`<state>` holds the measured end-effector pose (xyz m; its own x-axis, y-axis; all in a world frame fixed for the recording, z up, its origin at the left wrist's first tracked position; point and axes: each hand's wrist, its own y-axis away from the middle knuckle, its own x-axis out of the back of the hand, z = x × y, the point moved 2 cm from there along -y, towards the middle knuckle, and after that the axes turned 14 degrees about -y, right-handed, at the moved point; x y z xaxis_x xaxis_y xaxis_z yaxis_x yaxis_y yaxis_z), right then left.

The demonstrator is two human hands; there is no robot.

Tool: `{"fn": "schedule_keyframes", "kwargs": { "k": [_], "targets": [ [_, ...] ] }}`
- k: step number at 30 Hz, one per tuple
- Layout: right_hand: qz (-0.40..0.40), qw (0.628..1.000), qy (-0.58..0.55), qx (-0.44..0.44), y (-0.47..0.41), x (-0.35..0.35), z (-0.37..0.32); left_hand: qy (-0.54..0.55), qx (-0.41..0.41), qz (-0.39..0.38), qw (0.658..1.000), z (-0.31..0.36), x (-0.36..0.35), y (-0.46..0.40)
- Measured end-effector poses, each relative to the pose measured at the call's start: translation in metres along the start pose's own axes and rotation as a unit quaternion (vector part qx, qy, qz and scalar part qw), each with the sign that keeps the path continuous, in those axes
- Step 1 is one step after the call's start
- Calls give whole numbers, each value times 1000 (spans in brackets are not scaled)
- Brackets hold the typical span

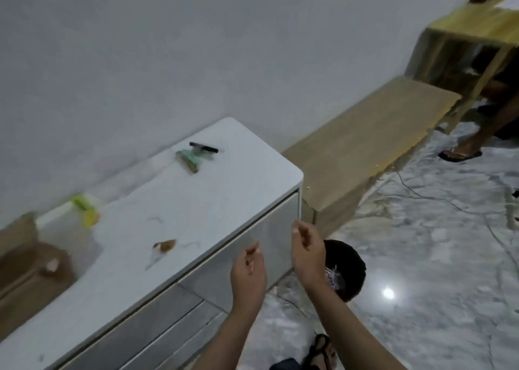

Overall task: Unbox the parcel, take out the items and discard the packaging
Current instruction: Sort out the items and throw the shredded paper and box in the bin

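Note:
My left hand and my right hand are raised side by side in front of the white cabinet, fingers loosely curled, and I see nothing in either. Just below my right hand a black bin stands on the floor with crumpled packaging inside. An open brown cardboard box sits at the cabinet's left end. Next to it stands a clear plastic container with a green and yellow lid. The view is motion-blurred.
A green item and a black pen lie at the cabinet's far end, and a brown tape scrap lies near its front edge. A low wooden bench, a wooden table, floor cables and another person's sandalled foot are to the right.

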<state>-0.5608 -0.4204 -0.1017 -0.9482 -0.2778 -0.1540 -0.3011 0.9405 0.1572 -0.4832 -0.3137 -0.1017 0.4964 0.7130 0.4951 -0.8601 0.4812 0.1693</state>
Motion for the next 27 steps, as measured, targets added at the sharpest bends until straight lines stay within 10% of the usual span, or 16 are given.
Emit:
{"fn": "schedule_keyframes", "kwargs": {
  "k": [12, 27],
  "targets": [
    [-297, 919, 180, 187, 117, -170, 14, -82, -6, 296, 952, -89, 229, 14],
    [-374, 799, 433, 184, 40, -265, 52, -274, -22, 238, 931, -103, 233, -85]
  ]
}}
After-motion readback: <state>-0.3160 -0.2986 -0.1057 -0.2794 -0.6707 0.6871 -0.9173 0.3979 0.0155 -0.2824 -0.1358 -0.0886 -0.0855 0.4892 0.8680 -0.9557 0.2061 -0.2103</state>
